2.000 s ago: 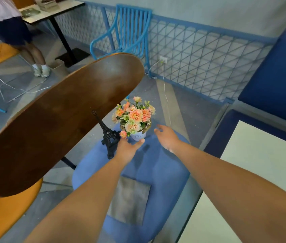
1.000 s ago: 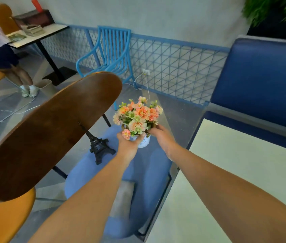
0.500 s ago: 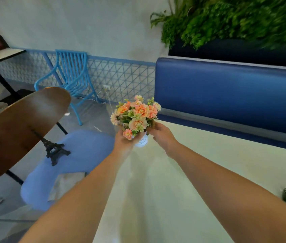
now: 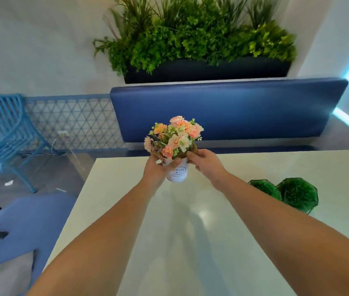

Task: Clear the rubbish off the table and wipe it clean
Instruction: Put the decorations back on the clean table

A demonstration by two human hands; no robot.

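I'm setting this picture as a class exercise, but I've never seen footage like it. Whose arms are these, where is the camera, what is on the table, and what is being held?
There is no machine: a person wears one wide-angle camera on the head, looking forward and down at their own arms. The left hand and right hand both grip a small white flower pot of peach blossoms above the pale table. Two green glass dishes sit on the table at the right. A blue bench stands behind it.
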